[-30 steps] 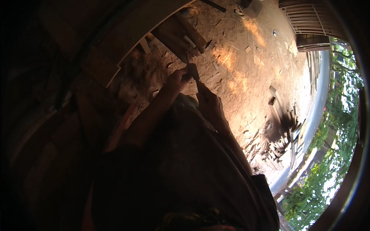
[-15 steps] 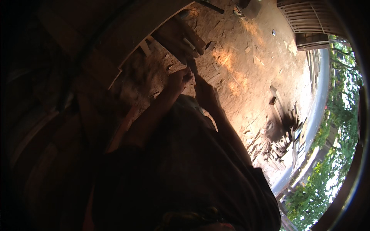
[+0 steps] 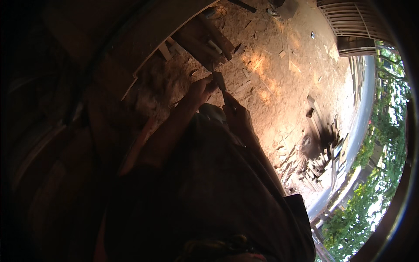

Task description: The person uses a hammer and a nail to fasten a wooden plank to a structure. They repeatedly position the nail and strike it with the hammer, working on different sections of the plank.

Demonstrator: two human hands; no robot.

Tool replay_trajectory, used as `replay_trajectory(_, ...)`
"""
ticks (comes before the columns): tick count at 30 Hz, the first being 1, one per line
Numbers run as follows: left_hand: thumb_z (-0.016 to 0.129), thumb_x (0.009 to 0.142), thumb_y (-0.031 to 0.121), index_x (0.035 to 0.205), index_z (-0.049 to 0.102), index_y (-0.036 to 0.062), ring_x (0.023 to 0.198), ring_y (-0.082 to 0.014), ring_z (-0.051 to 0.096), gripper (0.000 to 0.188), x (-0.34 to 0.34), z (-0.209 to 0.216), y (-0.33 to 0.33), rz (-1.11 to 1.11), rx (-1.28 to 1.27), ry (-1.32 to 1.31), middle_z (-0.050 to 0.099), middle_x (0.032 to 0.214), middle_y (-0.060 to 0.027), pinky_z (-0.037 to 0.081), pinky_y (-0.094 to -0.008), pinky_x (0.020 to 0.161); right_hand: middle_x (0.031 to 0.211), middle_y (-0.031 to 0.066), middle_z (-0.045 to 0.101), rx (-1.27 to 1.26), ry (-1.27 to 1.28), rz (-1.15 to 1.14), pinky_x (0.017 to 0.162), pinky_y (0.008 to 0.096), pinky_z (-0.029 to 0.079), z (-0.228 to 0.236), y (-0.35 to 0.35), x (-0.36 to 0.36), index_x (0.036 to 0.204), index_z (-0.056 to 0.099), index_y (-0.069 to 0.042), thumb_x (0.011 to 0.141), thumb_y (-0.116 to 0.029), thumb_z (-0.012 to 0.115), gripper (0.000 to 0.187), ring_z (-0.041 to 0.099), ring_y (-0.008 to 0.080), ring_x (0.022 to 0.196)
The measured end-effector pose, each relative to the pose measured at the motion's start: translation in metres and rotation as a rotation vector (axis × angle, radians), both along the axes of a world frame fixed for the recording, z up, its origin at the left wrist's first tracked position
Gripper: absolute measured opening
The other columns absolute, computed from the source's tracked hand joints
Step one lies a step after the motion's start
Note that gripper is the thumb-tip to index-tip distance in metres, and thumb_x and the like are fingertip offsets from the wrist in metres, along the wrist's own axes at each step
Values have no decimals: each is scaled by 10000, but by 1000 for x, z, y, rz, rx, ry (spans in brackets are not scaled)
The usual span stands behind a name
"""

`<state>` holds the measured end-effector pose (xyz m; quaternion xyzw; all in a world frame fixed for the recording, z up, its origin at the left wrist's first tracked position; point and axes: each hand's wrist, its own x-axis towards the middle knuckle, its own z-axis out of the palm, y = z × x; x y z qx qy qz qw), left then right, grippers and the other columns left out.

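My right hand [image 3: 237,114] is closed around the handle of a dark tool with a broad, blocky head [image 3: 219,80]; shadow hides its exact kind. The head rests beside or against the fingers of my left hand [image 3: 207,88]. My left fingers are wrapped round a thin, dark, rod-like piece [image 3: 212,67], which points up toward the near end of a wooden board [image 3: 194,46]. I cannot tell whether the rod touches the board. Both forearms lie in deep shade.
A second wooden beam [image 3: 218,37] lies alongside the board. A large curved plank edge [image 3: 161,41] crosses the upper left. Wood offcuts [image 3: 312,168] are heaped on the dirt floor [image 3: 270,118] at right. A slatted wooden frame [image 3: 351,19] stands at the upper right.
My right hand has moved slightly down and right, drawing the tool's head back toward me. My left hand has stayed nearly in place.
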<state>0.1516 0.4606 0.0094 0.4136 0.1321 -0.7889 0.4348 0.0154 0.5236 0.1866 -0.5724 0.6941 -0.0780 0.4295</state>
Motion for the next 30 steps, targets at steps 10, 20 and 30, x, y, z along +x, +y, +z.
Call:
replay_trajectory(10, 593, 1014, 97, 1190, 623, -55, 986, -241, 639, 234, -3, 22, -2, 55, 68, -59, 647, 1105, -135, 567, -337, 891, 921, 196, 727, 94, 87, -14, 704, 378, 542, 24, -11, 21, 1449, 552, -170, 976, -268, 586, 484, 725, 218, 819)
replay_trajectory(20, 607, 986, 45, 1146, 615, -81, 895, -242, 654, 205, -6, 11, -4, 50, 48, -87, 635, 1085, -171, 605, -339, 765, 877, 180, 726, 46, 16, -11, 660, 404, 531, 3, -4, 1, 1449, 557, -192, 976, -254, 592, 478, 727, 259, 781)
replay_trajectory(30, 601, 982, 21, 1214, 591, -84, 935, -281, 640, 254, -14, -23, 12, -192, -451, -604, 615, 1136, -182, 596, -372, 821, 1065, 224, 717, 86, 37, 33, 854, 470, 556, 38, -24, 23, 1445, 546, -218, 962, -241, 586, 485, 701, 397, 1015)
